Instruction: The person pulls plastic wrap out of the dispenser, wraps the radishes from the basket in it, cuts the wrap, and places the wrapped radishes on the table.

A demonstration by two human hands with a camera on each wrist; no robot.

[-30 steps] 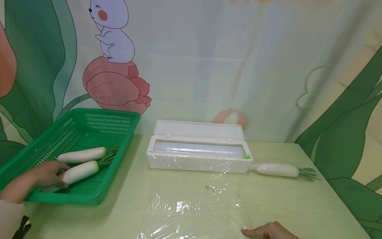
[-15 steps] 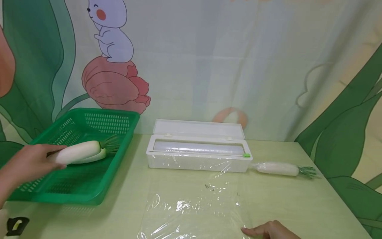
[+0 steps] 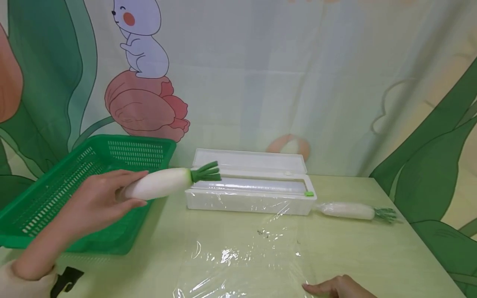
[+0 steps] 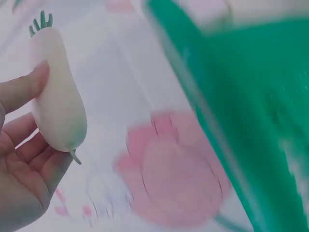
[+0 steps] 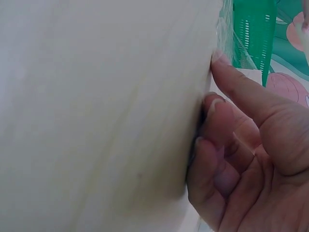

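My left hand (image 3: 100,198) grips a white radish (image 3: 160,183) by its root end, holding it up between the green basket and the wrap box, its cut green stalks pointing right. In the left wrist view the thumb lies along one side of the radish (image 4: 60,92), fingers behind. At the front, my right hand (image 3: 340,286) rests on the table and presses a fingertip on the right edge of a sheet of clear plastic wrap (image 3: 238,252). The right wrist view has its other fingers (image 5: 203,164) loosely bent against the tabletop.
A white wrap box (image 3: 247,205) with raised lid stands at the back, its film drawn forward over the table. Right of it lies a wrapped radish (image 3: 346,210). The green basket (image 3: 123,244) stands at left, partly hidden by my arm. A printed curtain (image 3: 231,82) hangs behind.
My left hand has lifted the radish out of the green basket and carried it right, over the basket's rim. The right hand has stayed at the wrap's edge.
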